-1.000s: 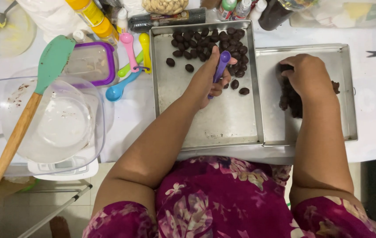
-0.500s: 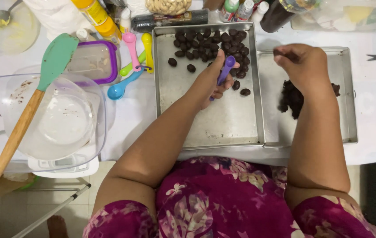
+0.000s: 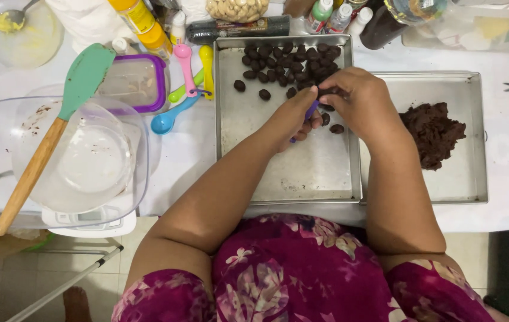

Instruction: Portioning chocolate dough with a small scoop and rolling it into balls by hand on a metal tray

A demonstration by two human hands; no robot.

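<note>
You are portioning dough: your left hand (image 3: 295, 114) is gripping the purple scoop (image 3: 310, 111), right hand's (image 3: 359, 100) fingers pinching at its bowl above the tray (image 3: 290, 173); next, placing beside the dough balls (image 3: 290, 62).

You've got bright, even overhead light w/ soft, short shadows under the arms. Mild glare on the metal tray (image 3: 302, 173) and the clear bowl (image 3: 81, 161). Center's sharp; top edge items look slightly bent, and the floor at bottom left reads dimmer.
</note>
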